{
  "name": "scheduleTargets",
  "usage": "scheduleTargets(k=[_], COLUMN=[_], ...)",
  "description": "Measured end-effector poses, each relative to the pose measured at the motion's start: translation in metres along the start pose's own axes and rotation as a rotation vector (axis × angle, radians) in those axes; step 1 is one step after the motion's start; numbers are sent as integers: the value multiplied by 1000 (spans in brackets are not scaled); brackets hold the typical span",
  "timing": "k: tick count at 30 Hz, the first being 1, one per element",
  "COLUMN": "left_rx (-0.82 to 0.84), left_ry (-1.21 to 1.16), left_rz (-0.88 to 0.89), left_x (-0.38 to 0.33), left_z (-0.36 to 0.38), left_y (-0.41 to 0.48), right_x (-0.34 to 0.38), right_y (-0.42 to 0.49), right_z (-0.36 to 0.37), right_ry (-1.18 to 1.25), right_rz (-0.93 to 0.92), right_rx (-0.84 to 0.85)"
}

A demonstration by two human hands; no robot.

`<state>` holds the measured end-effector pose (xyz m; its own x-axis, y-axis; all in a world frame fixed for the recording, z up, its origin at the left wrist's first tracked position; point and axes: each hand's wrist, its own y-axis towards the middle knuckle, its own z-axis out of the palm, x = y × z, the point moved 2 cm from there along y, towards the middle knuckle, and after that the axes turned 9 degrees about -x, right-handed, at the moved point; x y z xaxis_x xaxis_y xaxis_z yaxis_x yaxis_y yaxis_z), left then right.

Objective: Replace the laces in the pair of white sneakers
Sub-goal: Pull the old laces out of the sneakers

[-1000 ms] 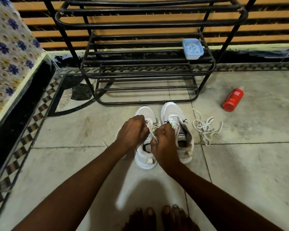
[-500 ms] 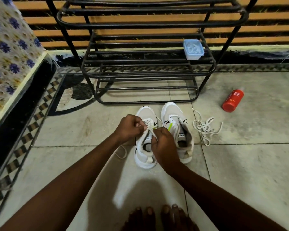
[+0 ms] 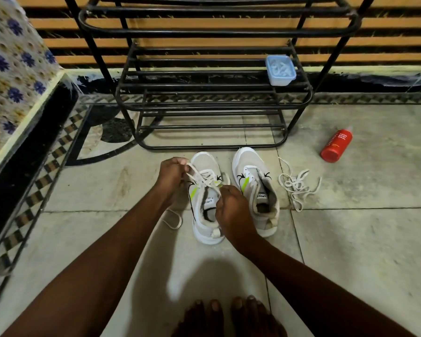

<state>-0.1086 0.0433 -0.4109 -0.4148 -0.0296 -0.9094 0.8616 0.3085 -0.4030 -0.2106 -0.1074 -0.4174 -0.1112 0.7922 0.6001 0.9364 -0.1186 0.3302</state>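
Two white sneakers stand side by side on the floor tiles, toes pointing away from me. The left sneaker [image 3: 206, 166] carries a white lace [image 3: 201, 177] threaded through its eyelets. My left hand [image 3: 171, 173] pinches one end of that lace at the shoe's left side and holds it taut. My right hand [image 3: 232, 210] grips the other part of the lace over the shoe's tongue. The right sneaker [image 3: 250, 164] has no lace in its eyelets. A loose white lace [image 3: 298, 186] lies tangled on the floor to its right.
A black metal shoe rack [image 3: 212, 98] stands just beyond the sneakers, with a small blue lidded box [image 3: 280, 70] on a shelf. A red bottle [image 3: 336, 147] lies on the floor at right. My bare toes [image 3: 229, 314] show at the bottom edge. A raised ledge [image 3: 27, 113] runs along the left.
My left hand has moved left and away from the shoe, drawing the lace out taut. My right hand stayed over the tongue. The right sneaker and loose lace have not moved.
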Motion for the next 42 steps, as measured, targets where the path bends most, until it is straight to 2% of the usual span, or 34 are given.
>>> scheduleTargets(k=[2,4,6,8,10,12,14,15,16,18,20,23,26,30,32,34,36,37,39,40,42], left_rx=[172,298,274,146,-76,-264,-253,-199,-135,47,244,457,447,370,327,177,-45,-94,-68,-45,5], left_ry=[171,546,734,711,565,171,-327,-433,-398,-95,273,779,1023,1137,1029,792,492,294,-121,-240,-217], left_rz=[181,463,617,684,606,307,-54,-114,-84,160,450,781,919,1076,1048,916,662,481,126,21,38], left_x=[-4,-6,-4,-4,-5,-11,-14,-14,-14,-12,-10,-10,-11,-14,-12,-10,-12,-13,-13,-12,-11], left_z=[-3,-6,-3,1,0,-7,-8,-8,-9,-11,-10,1,13,25,21,8,-10,-17,-19,-16,-10], left_y=[-4,-6,-5,-8,-7,4,12,13,12,3,-7,-14,-21,-23,-19,-9,9,17,19,16,10], right_x=[1,4,7,8,9,11,15,13,11,7,5,8,9,8,4,3,5,5,5,4,4], right_y=[1,2,0,-1,-1,2,2,1,-1,2,1,1,1,3,1,-1,-1,0,1,2,2], right_z=[-3,-5,-4,-3,-5,-9,-10,-8,-6,-6,-5,-2,-2,-2,1,-1,-2,-2,2,5,7], right_ry=[19,-5,-22,20,52,34,4,-9,2,25,3,-60,-73,-114,-82,-53,-54,-67,-126,-155,-176], right_rz=[8,-19,-32,17,45,25,-18,-10,18,100,121,48,14,-42,4,32,0,-23,-45,-10,59], right_rx=[14,6,-19,-14,18,22,34,62,101,146,110,49,20,-25,-4,11,-10,-9,17,48,85])
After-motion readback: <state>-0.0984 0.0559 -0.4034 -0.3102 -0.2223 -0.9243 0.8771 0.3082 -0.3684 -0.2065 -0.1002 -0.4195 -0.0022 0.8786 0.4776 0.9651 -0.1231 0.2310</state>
